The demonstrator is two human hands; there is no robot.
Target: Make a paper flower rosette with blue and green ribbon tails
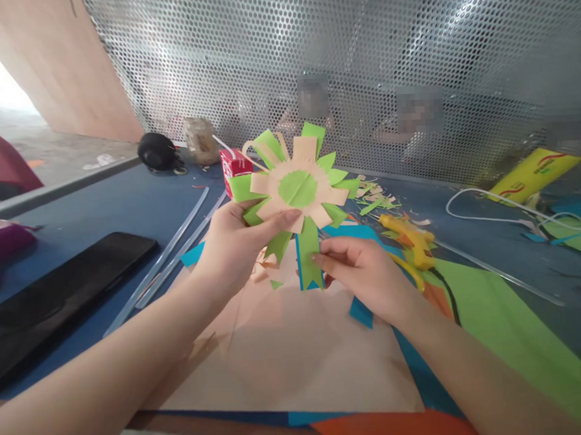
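Note:
A paper rosette [297, 188] in green and peach is held up over the table, its round green centre facing me. My left hand [240, 236] pinches its lower left edge, thumb on the front. From its bottom hangs a paper ribbon [309, 262], green with a blue backing and a notched end. My right hand [358, 266] grips this ribbon at its right edge between thumb and fingers. Beneath both hands lies a large peach paper sheet [298, 360], with small paper scraps [264, 267] on it.
At left lie a black phone [70, 287] and clear glue sticks [171, 263]. A yellow glue gun [411, 240], green paper [510, 323] and a white cable [485, 217] are at right. Toward the back are a red drink carton [229, 169], a jar [200, 141] and a perforated metal panel [242, 45].

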